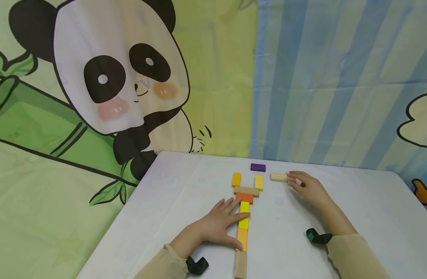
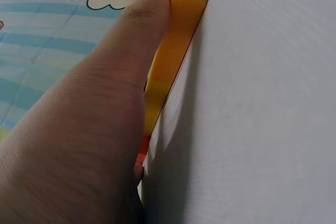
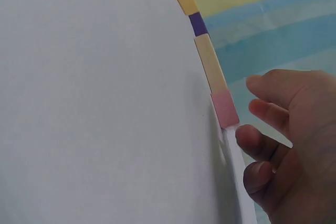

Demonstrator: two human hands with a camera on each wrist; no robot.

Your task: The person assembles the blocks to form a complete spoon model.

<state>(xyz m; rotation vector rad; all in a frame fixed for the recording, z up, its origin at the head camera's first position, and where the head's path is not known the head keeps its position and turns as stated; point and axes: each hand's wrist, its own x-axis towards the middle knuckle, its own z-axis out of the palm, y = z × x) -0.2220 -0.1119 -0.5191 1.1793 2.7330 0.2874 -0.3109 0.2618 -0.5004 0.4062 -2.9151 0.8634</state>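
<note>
Right-hand grip (image 1: 309,190): fingers loosely bent, spaced apart, nothing held; the right wrist view shows them above and beside the pink block (image 3: 224,109), contact uncertain at the nearest fingertip. The pink block lies on the counter (image 1: 286,240) at the right end of the pale wooden block (image 1: 278,177), ends together. Likely trouble here: a finger sinking a little too far would nudge pink against wood and slide both, perhaps toward the upright yellow block (image 1: 259,183) or the purple block (image 1: 258,167) lying near, nothing visible bracing them. A squeeze begun off-centre could also twist the pink block and break its line with its neighbour. Left-hand grip (image 1: 218,223): fingers fanned wide, hold of nothing, lying across the central row; thumb tip on the amber block (image 1: 242,236), index across the bright yellow block (image 1: 244,224), another fingertip close to the orange-red block (image 1: 246,198). Steadying effect probable, yet risk cuts both ways: any sideways drift of the wrist would shear the row, since the pieces seem only butted end to end. Seam between amber and the near wooden block (image 1: 241,265) looks most exposed, the thumb sitting right by it. A forward push would carry into the crosswise wooden block (image 1: 246,191) and could knock the left orange-yellow block (image 1: 236,179) askew. Pressure of either hand: cannot tell.
</note>
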